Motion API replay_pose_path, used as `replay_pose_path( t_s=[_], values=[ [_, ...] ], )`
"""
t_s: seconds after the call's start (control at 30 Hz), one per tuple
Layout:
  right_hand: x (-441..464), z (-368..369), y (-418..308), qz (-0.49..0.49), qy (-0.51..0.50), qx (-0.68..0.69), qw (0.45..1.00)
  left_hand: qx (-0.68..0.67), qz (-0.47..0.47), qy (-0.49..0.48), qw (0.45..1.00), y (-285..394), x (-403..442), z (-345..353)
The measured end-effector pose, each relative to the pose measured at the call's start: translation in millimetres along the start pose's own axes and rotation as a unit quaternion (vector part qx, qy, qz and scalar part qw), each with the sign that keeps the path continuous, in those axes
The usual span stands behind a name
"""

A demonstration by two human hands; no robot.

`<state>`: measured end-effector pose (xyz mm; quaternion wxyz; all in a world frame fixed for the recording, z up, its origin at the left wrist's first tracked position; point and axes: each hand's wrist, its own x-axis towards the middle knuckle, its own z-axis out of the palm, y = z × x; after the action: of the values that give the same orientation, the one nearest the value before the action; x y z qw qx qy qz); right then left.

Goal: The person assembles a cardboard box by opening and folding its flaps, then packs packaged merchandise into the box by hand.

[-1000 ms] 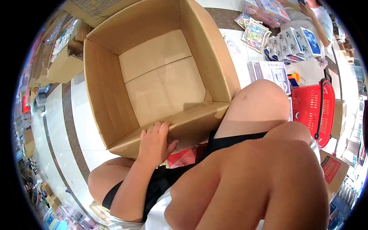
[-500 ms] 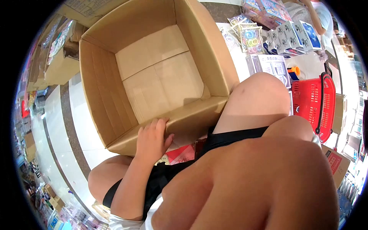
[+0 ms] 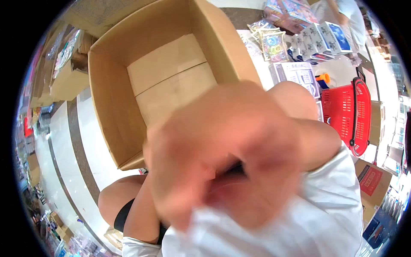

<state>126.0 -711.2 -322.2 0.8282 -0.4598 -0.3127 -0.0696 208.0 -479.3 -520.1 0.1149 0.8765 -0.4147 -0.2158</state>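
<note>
My right hand [image 3: 231,145] is raised close to the camera, large and smeared by motion. Its fingers look bent, but the blur hides whether they hold anything. Behind it stands a big open cardboard box [image 3: 115,94], its bottom flaps bare where they show. The near rim of the box is mostly covered by my right hand. My left forearm [image 3: 141,216] reaches up from the lower left towards that rim. The fingers of my left hand are hidden behind my right hand.
At right are a red shopping basket [image 3: 346,115], a printed white box [image 3: 295,76], clear packets of coloured rings [image 3: 275,46] and several blue-and-white boxes [image 3: 336,38]. Another person [image 3: 349,17] is at the upper right. A cardboard carton [image 3: 70,81] stands at left.
My right hand has swung up in front of the camera, now covering the near rim of the box and my left hand. The cardboard box stays in place.
</note>
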Motion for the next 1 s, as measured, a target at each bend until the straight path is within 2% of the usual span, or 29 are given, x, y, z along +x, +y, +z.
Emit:
replay_pose_path(
  t_s=[0.07, 0.1, 0.13, 0.17, 0.2, 0.23, 0.3, 0.33, 0.4, 0.47, 0.5, 0.57, 0.63, 0.73, 0.9, 1.0],
  values=[
    [1.4, -14.6, 8.5, 0.059, 0.047, -0.075, 0.994, -0.015, 0.022, 0.057, 0.998, -2.1, 7.1, 8.3],
    [-1.0, -21.1, 11.8, 0.128, 0.078, -0.145, 0.978, 0.033, 0.035, 0.0, 0.999, 15.3, 8.1, -12.6],
    [-2.8, -36.4, 16.6, 0.165, 0.048, -0.201, 0.965, 0.083, 0.046, -0.055, 0.994, 32.4, 6.9, -34.7],
    [-5.3, -44.2, 17.7, 0.186, 0.089, -0.233, 0.95, 0.084, 0.059, -0.03, 0.994, 36.1, 11.5, -36.9],
    [-10.5, -49.1, 23.9, 0.209, 0.134, -0.251, 0.936, 0.11, 0.069, -0.033, 0.991, 32.4, 10.0, -30.7],
    [-16.3, -55.1, 27.1, 0.206, 0.128, -0.263, 0.934, 0.135, 0.077, -0.036, 0.987, 30.5, 11.1, -26.7],
    [-27.3, -59.7, 27.8, 0.237, 0.224, -0.255, 0.91, 0.155, 0.083, -0.033, 0.984, 31.0, 11.3, -26.3],
    [-32.7, -55.9, 22.6, 0.235, 0.218, -0.263, 0.91, 0.15, 0.089, -0.036, 0.984, 27.3, 11.4, -24.0],
    [-50.2, -48.4, 0.6, 0.25, 0.299, -0.283, 0.877, 0.149, 0.098, -0.029, 0.984, 28.4, 12.3, -28.0],
    [-70.6, -42.4, -33.5, 0.228, 0.299, -0.328, 0.867, 0.185, 0.052, -0.091, 0.977, 36.4, 15.7, -33.0],
    [-80.2, -38.6, -50.0, 0.214, 0.302, -0.364, 0.855, 0.187, 0.057, -0.088, 0.977, 33.6, 17.0, -32.7],
    [-94.7, -29.6, -82.9, 0.183, 0.333, -0.382, 0.842, 0.196, -0.039, -0.138, 0.97, 23.9, 25.3, -33.3],
    [-104.7, -20.9, -113.2, 0.132, 0.372, -0.386, 0.834, 0.217, -0.039, -0.171, 0.96, 23.9, 28.8, -40.2],
    [-131.7, -31.3, -143.4, 0.146, 0.398, -0.436, 0.794, 0.249, -0.028, -0.225, 0.942, 35.9, 25.7, -52.1],
    [-155.1, -108.5, -152.3, 0.138, 0.467, -0.443, 0.753, 0.273, 0.016, -0.252, 0.928, 21.8, 29.2, -46.6],
    [-165.0, -179.9, -130.8, 0.126, 0.502, -0.383, 0.765, 0.263, 0.021, -0.273, 0.925, 14.7, 32.1, -51.4]
  ],
)
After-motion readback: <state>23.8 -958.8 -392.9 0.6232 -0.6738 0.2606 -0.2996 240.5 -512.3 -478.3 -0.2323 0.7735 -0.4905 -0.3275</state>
